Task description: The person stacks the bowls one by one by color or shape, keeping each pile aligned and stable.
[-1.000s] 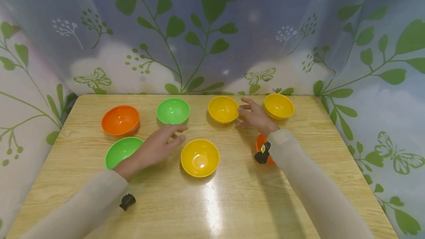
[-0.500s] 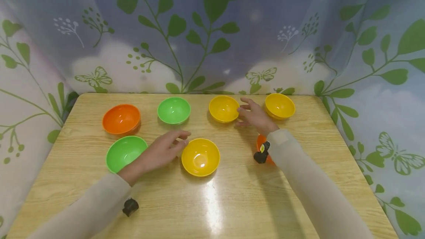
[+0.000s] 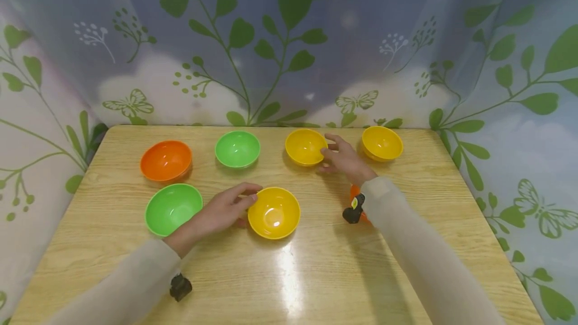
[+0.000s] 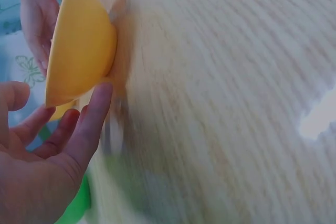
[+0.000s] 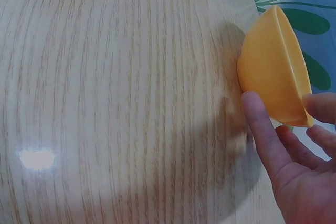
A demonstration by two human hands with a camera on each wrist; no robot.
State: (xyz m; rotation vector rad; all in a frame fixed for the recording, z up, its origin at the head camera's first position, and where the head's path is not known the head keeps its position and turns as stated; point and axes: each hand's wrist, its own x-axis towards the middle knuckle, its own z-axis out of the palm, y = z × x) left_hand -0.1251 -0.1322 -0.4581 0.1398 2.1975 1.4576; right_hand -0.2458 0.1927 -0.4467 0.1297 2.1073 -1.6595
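In the head view, my left hand [image 3: 221,209] is at the left edge of the front yellow bowl [image 3: 274,217]. The left wrist view shows its fingertips at this bowl's outer side [image 4: 84,45], while the thumb stands off the rim. My right hand [image 3: 345,158] is at the right side of the back middle yellow bowl [image 3: 304,147]. Its thumb laps over the rim and its fingers lie along the outer wall [image 5: 270,72], in a light pinch. Both bowls stand upright on the wooden table [image 3: 217,285].
Left of the hands stand an orange bowl [image 3: 166,161] and a green bowl [image 3: 173,209]. Another green bowl [image 3: 237,149] sits at the back, and a yellow bowl [image 3: 382,143] at the back right. The right forearm mostly covers an orange bowl [image 3: 354,192]. A patterned curtain [image 3: 289,64] hangs behind.
My left hand has come down and right, from near the back green bowl to the front yellow bowl's edge. My right thumb has edged over its bowl's rim. The bowls stay put.
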